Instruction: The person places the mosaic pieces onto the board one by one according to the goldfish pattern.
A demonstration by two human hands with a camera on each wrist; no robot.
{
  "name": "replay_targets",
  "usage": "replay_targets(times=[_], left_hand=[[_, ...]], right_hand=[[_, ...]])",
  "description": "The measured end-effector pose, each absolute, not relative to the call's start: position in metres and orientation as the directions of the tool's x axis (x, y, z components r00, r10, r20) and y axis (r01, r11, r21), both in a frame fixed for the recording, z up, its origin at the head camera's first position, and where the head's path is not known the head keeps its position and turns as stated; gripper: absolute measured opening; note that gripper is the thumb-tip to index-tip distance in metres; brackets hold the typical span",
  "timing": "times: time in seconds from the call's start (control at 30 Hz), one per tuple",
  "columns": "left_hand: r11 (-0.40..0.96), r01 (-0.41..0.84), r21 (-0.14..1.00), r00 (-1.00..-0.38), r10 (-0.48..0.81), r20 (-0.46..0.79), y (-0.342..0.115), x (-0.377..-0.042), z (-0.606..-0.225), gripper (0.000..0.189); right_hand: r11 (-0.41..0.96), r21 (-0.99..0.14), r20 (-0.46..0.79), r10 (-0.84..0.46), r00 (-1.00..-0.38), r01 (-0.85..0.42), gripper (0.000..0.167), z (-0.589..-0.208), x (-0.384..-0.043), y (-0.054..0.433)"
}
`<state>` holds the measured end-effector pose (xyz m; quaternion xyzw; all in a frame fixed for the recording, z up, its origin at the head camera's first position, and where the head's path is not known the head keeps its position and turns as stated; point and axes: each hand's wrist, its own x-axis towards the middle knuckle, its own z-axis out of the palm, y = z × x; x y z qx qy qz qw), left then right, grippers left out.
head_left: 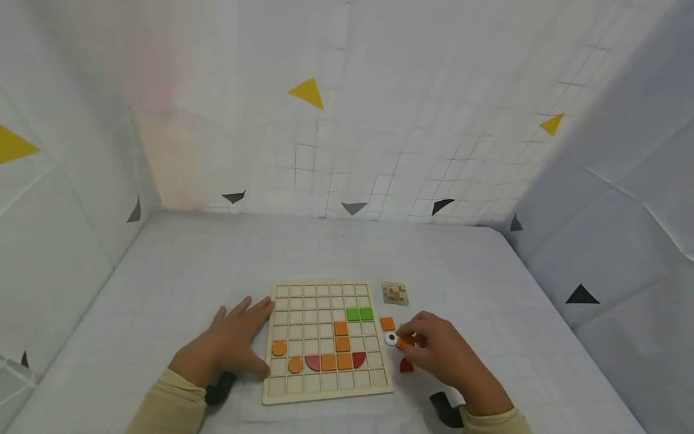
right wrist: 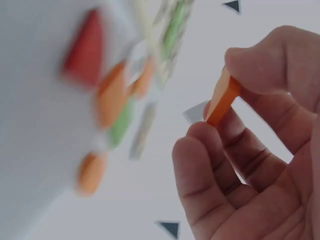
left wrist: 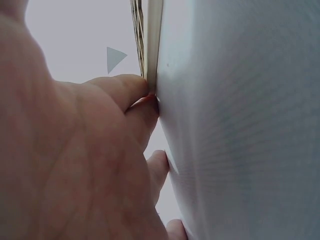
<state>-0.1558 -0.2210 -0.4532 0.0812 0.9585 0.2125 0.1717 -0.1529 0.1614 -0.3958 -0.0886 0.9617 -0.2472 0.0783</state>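
Observation:
My right hand (head_left: 436, 349) pinches a small orange tile (right wrist: 223, 100) between thumb and fingertips, right of the wooden grid board. My left hand (head_left: 230, 340) is spread at the left side of the board (head_left: 300, 395), with thumb and index fingertip at its edge. On the board, orange squares (head_left: 341, 344) form a short upright column over a pair side by side. That pair lies between two red curved pieces (head_left: 312, 362). Two orange discs (head_left: 279, 348) sit at the lower left and two green squares (head_left: 353, 314) at the upper right.
Loose pieces lie beside the board's right edge: an orange square (head_left: 387, 324), a white disc with a black dot (head_left: 391, 339) and a red piece (head_left: 406, 365), among others. Beyond them is a small pattern card (head_left: 395, 293). White sheeting (head_left: 347, 150) walls in the table.

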Motion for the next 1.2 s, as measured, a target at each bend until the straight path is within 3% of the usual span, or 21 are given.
replay_targets(times=[0.27, 0.57, 0.87, 1.2], left_hand=[[0.893, 0.079, 0.442, -0.926, 0.231, -0.3, -0.222, -0.155, -0.452, 0.127], [0.893, 0.094, 0.441, -0.93, 0.236, -0.28, -0.222, -0.159, -0.452, 0.125], [0.895, 0.086, 0.438, -0.928, 0.232, -0.291, -0.221, -0.155, -0.448, 0.124], [0.896, 0.086, 0.435, -0.927, 0.232, -0.295, -0.222, -0.156, -0.446, 0.123]], right_hand=[[0.71, -0.56, 0.046, -0.489, -0.871, -0.427, 0.017, -0.382, -0.158, 0.117], [0.628, -0.562, 0.024, -0.639, -0.769, -0.539, 0.017, -0.395, -0.169, 0.072], [0.711, -0.475, -0.126, -0.638, -0.76, -0.518, 0.019, -0.411, -0.176, 0.045], [0.757, -0.362, -0.126, -0.619, -0.776, -0.545, 0.016, -0.413, -0.175, 0.041]])
